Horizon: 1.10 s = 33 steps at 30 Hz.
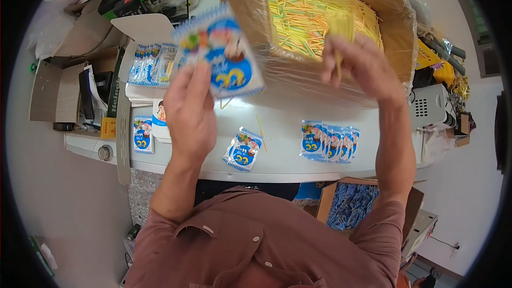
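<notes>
My left hand [188,109] is closed on the lower left edge of a blue-and-white printed packet [226,56], raised above the table. Over the near side of a big plastic-lined carton [242,5], my right hand [360,66] pinches a small bundle of thin yellow sticks [341,26], blurred by motion. The carton is heaped with loose yellow, orange and green sticks [298,13]. One similar packet [243,149] lies at the table's front edge between my arms. An overlapping row of packets [330,143] lies to its right, near my right forearm.
At left, an open white box [141,24] holds several upright packets, with another packet [143,134] lying in front. A few stray sticks [261,130] are on the white table [288,168]. Below its edge at right stands a box of blue crinkled material [353,205].
</notes>
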Motion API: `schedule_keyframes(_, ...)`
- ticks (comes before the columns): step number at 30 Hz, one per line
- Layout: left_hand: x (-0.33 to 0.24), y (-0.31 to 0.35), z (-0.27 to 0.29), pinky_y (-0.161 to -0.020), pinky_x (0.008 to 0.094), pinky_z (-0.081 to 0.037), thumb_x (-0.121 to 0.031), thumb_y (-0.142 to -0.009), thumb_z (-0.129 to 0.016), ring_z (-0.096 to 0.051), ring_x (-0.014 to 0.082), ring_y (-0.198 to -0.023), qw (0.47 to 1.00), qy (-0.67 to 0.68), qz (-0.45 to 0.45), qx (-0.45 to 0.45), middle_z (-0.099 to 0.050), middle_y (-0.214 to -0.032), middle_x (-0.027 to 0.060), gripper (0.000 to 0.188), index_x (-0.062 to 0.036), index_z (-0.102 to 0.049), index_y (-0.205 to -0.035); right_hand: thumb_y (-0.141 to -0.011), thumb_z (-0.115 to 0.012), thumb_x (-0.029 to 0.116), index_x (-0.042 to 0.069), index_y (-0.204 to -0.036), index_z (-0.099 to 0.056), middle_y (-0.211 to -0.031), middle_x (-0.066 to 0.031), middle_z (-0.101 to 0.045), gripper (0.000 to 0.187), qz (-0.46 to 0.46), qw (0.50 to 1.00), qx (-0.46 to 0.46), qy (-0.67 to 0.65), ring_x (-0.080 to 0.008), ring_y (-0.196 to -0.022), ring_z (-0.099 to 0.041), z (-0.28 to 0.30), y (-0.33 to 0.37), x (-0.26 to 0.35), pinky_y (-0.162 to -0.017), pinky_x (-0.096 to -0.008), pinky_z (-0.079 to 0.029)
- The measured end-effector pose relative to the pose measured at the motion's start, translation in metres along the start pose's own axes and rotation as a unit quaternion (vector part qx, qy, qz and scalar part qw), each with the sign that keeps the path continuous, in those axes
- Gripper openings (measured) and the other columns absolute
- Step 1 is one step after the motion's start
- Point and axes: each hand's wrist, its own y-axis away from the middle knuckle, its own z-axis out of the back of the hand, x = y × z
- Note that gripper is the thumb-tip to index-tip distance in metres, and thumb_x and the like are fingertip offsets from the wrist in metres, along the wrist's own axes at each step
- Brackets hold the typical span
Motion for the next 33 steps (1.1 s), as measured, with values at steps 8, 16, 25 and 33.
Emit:
schedule_keyframes(8, 0.017, 0.019, -0.041, -0.040, 0.0295, -0.054, -0.023, -0.102, -0.053, -0.069, 0.0206, -0.056, 0.863, -0.040, 0.399, 0.306, -0.067, -0.083, 0.0123, 0.026, 0.0032, -0.057, -0.102, -0.100, -0.058, 0.032, 0.001, -0.100, -0.059, -0.076, -0.0124, -0.064, 0.031, -0.144, 0.888, 0.211, -0.384, -0.0204, -0.068, -0.066, -0.111, 0.040, -0.120, -0.047, -0.0276, -0.051)
schedule_keyframes(16, 0.079, 0.054, 0.006, -0.066, 0.0206, -0.049, -0.017, -0.100, -0.059, -0.058, 0.0051, -0.078, 0.965, -0.127, 0.184, 0.135, -0.067, -0.087, 0.0034, 0.022, 0.0031, -0.066, -0.100, -0.104, -0.049, 0.029, 0.002, -0.101, -0.060, -0.083, -0.0094, -0.063, 0.030, -0.040, 0.959, 0.095, -0.265, -0.0189, -0.075, -0.063, -0.145, 0.049, -0.185, -0.067, -0.0314, -0.053)
schedule_keyframes(25, 0.064, 0.047, 0.039, -0.077, 0.0217, -0.052, -0.011, -0.097, -0.063, -0.066, 0.0082, -0.086, 0.990, -0.020, 0.137, -0.016, -0.072, -0.101, 0.0081, 0.023, 0.0055, -0.063, -0.113, -0.103, -0.049, 0.015, 0.000, -0.111, -0.054, -0.110, -0.0138, -0.066, 0.018, 0.083, 0.966, -0.243, 0.022, -0.0229, -0.105, -0.063, -0.142, 0.045, -0.241, -0.097, -0.0326, -0.046)
schedule_keyframes(33, 0.063, 0.058, 0.026, -0.074, 0.0248, -0.057, -0.010, -0.096, -0.063, -0.070, 0.0123, -0.087, 0.937, 0.086, 0.338, 0.007, -0.071, -0.106, 0.0127, 0.028, 0.0029, -0.057, -0.120, -0.104, -0.048, 0.017, 0.000, -0.111, -0.053, -0.110, -0.0135, -0.066, 0.019, 0.083, 0.968, -0.222, 0.088, -0.0220, -0.110, -0.062, -0.143, 0.049, -0.243, -0.099, -0.0331, -0.045)
